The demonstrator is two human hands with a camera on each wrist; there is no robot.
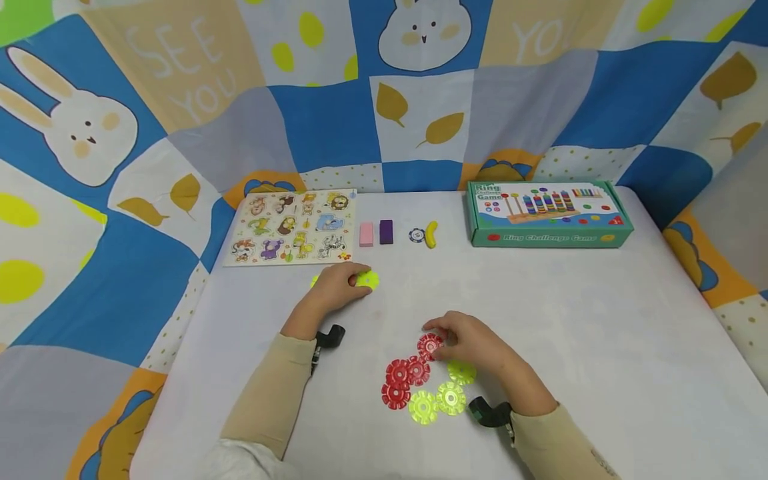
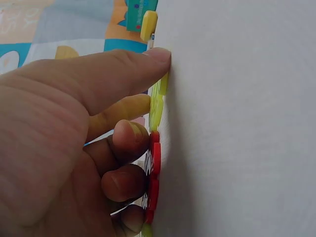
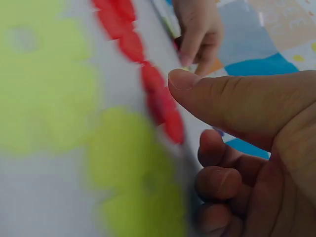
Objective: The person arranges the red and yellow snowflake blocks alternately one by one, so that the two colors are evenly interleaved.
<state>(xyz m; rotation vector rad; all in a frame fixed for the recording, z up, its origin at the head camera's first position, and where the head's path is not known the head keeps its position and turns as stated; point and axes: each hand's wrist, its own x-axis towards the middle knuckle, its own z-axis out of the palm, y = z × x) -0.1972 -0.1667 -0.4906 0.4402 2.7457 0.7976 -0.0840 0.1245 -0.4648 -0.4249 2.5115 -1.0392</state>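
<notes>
My left hand (image 1: 339, 287) is over a row of flat flower-shaped plastic discs, its thumb and forefinger at opposite sides of a yellow-green disc (image 1: 368, 280). Beneath its curled fingers, the left wrist view shows red discs (image 2: 154, 187) and more yellow-green ones, edge-on along the table. In the head view the hand hides most of this row. My right hand (image 1: 474, 340) reaches over a red disc (image 1: 430, 347), its thumb overlapping the rim and its fingers loosely bent. Several other red discs (image 1: 397, 373) and three yellow-green discs (image 1: 451, 398) lie around it.
A wooden animal puzzle board (image 1: 288, 230) lies at the back left. Beside it are a pink block (image 1: 367, 235), a purple block (image 1: 387, 232), a small round chip (image 1: 417, 235) and a toy banana (image 1: 431, 235). A green Ring Challenge Game box (image 1: 549, 215) stands back right.
</notes>
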